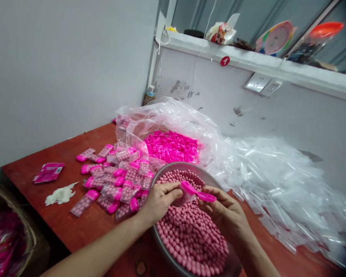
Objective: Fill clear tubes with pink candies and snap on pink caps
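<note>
Above a metal bowl (161,242) of pink beads (187,238), my left hand (161,200) is closed on a small clear plastic container (187,199). A bright pink flip cap (188,187) sits at its top, with the lid (207,197) swung out to the right. The fingers of my right hand (226,207) pinch that lid. How much the held container has inside is hard to see. Left of the bowl lies a heap of bead-filled containers with pink caps (128,188).
Behind the bowl, a clear plastic bag (173,105) holds loose pink caps (173,146). Empty clear containers (282,181) are piled on the right. A pink packet (49,172) and white crumpled material (61,194) lie on the red table (75,231). A box (29,238) stands lower left.
</note>
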Tool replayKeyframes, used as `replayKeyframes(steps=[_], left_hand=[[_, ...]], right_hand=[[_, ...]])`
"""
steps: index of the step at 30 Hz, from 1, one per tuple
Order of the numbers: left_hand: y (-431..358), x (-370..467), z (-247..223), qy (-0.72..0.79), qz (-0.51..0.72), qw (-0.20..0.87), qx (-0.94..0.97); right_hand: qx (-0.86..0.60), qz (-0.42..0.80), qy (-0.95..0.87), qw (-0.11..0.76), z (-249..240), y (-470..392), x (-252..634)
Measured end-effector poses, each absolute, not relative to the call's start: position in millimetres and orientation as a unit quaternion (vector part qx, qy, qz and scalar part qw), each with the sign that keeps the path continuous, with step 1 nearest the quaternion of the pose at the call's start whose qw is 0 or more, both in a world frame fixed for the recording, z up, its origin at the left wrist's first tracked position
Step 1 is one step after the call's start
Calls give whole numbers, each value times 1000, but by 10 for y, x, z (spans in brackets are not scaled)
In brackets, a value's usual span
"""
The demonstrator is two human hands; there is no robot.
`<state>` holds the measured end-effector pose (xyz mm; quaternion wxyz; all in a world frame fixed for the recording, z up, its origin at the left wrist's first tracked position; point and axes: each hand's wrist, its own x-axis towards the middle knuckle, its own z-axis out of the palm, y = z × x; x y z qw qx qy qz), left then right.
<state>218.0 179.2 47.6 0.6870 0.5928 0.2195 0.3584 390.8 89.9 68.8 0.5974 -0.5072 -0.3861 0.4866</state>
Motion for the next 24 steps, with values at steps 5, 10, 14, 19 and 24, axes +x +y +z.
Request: replayKeyframes(steps=[5,10,14,19,24], left_hand=[[1725,2133,562,188,367,586,698],[1700,2122,543,188,360,533,743],[1708,2122,442,198,362,480,774],[1709,2105,384,214,376,454,779],[1723,2137,460,198,398,514,734]], right_hand=[[-510,542,-378,550,746,988,3898],[-503,643,-350,459,810,1059,3835],[-525,617,-358,464,777,1083,3788],[-521,604,-355,487,765,1109,3683],[-492,627,-352,491,840,1184,3662]])
